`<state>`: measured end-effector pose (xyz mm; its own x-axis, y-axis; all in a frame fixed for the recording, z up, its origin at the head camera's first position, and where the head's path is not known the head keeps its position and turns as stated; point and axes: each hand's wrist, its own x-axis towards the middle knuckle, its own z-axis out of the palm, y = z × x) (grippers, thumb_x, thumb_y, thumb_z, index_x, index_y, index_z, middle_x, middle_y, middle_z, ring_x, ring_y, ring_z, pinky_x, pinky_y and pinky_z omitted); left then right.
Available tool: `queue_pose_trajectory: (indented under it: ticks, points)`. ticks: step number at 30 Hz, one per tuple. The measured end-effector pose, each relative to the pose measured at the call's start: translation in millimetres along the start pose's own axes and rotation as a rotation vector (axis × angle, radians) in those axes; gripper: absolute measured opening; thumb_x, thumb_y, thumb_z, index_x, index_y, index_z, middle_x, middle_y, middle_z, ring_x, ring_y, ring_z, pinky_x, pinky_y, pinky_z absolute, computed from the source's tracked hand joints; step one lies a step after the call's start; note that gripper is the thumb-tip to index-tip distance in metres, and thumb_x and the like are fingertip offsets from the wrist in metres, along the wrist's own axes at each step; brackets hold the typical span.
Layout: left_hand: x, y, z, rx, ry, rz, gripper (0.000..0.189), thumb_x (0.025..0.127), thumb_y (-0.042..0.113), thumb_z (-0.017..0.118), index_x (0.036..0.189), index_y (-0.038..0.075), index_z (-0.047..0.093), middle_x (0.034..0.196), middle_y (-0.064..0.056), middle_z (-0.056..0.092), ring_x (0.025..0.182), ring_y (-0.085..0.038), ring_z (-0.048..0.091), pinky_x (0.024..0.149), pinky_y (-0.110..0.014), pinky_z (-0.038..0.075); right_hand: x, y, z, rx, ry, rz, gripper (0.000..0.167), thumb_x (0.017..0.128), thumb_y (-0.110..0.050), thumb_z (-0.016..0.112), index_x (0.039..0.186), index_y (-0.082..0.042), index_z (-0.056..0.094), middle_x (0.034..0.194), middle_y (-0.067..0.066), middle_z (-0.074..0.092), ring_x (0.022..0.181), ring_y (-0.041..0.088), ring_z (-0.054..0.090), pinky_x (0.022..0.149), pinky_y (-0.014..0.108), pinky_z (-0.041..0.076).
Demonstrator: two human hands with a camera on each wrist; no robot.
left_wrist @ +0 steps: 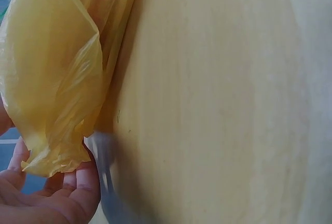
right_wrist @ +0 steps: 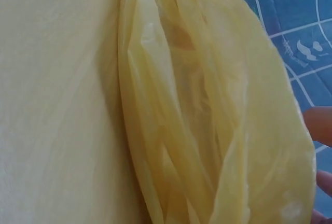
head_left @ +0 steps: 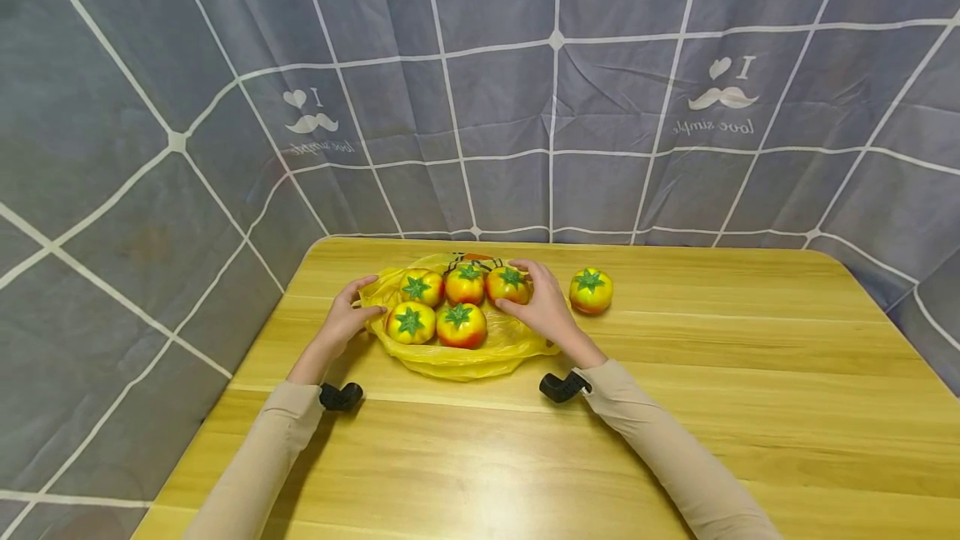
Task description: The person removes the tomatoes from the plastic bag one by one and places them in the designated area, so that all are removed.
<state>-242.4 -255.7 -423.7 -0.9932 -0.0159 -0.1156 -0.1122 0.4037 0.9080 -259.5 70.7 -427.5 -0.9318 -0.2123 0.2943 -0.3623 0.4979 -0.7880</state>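
A yellow plastic bag (head_left: 468, 363) lies spread on the table, its mouth facing up. Inside it sit several yellow-red tomatoes (head_left: 461, 327) with green star-shaped tops. My left hand (head_left: 347, 322) holds the bag's left edge, thumb on the inner side; in the left wrist view its fingers (left_wrist: 83, 182) are curled behind the film. At the back right of the bag, my right hand (head_left: 546, 307) grips a tomato (head_left: 504, 283) between thumb and fingers. In the right wrist view, bag folds (right_wrist: 207, 110) hide that tomato and most of the hand.
One more tomato (head_left: 591, 291) stands on the wooden table (head_left: 712, 357), just right of the bag. A grey curtain with white lines (head_left: 510, 107) hangs behind the table and along its left side. Black wrist mounts (head_left: 564, 387) stick out near both cuffs.
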Motion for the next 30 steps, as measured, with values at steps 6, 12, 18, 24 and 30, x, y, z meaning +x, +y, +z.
queue_pose_trajectory:
  ticks: [6, 12, 18, 24, 30]
  points:
    - [1.7, -0.5, 0.3, 0.008, 0.008, -0.007, 0.064, 0.091, 0.002, 0.057, 0.149, 0.004, 0.029, 0.138, -0.029, 0.036, 0.119, -0.036, 0.046, 0.071, -0.013, 0.044, 1.0, 4.1, 0.2, -0.005, -0.01, 0.05, 0.066, 0.078, -0.021, 0.078, 0.135, -0.006, 0.048, 0.134, 0.018, 0.05, 0.124, 0.035, 0.047, 0.101, 0.047, 0.042]
    - [2.1, -0.1, 0.9, -0.005, 0.008, -0.009, 0.065, 0.091, 0.002, 0.057, 0.149, 0.004, 0.029, 0.14, -0.029, 0.035, 0.12, -0.037, 0.045, 0.071, -0.013, 0.045, 2.3, 6.1, 0.7, 0.01, -0.012, 0.089, 0.066, 0.079, -0.02, 0.078, 0.136, -0.006, 0.047, 0.135, 0.019, 0.047, 0.122, 0.034, 0.048, 0.1, 0.045, 0.044]
    - [1.8, -0.8, 0.8, -0.003, 0.016, -0.008, 0.064, 0.091, 0.001, 0.057, 0.149, 0.003, 0.029, 0.141, -0.029, 0.034, 0.121, -0.037, 0.044, 0.071, -0.012, 0.044, 4.0, 4.1, 2.1, 0.022, -0.005, 0.103, 0.067, 0.077, -0.021, 0.08, 0.134, -0.005, 0.049, 0.135, 0.021, 0.047, 0.117, 0.036, 0.052, 0.098, 0.045, 0.046]
    - [1.8, -0.6, 0.8, -0.014, 0.013, -0.015, 0.064, 0.091, 0.0, 0.056, 0.149, 0.003, 0.029, 0.141, -0.029, 0.034, 0.124, -0.039, 0.043, 0.071, -0.012, 0.045, 5.3, 7.2, 3.0, 0.012, 0.008, 0.125, 0.066, 0.075, -0.017, 0.082, 0.132, -0.006, 0.051, 0.132, 0.02, 0.051, 0.111, 0.036, 0.056, 0.095, 0.044, 0.048]
    - [1.2, -0.2, 0.7, -0.023, 0.012, -0.018, 0.064, 0.091, -0.001, 0.056, 0.149, 0.003, 0.028, 0.139, -0.03, 0.035, 0.124, -0.038, 0.044, 0.071, -0.012, 0.046, 6.3, 7.5, 2.5, 0.013, -0.013, 0.15, 0.069, 0.074, -0.017, 0.082, 0.133, -0.005, 0.05, 0.134, 0.021, 0.052, 0.112, 0.037, 0.057, 0.095, 0.045, 0.049]
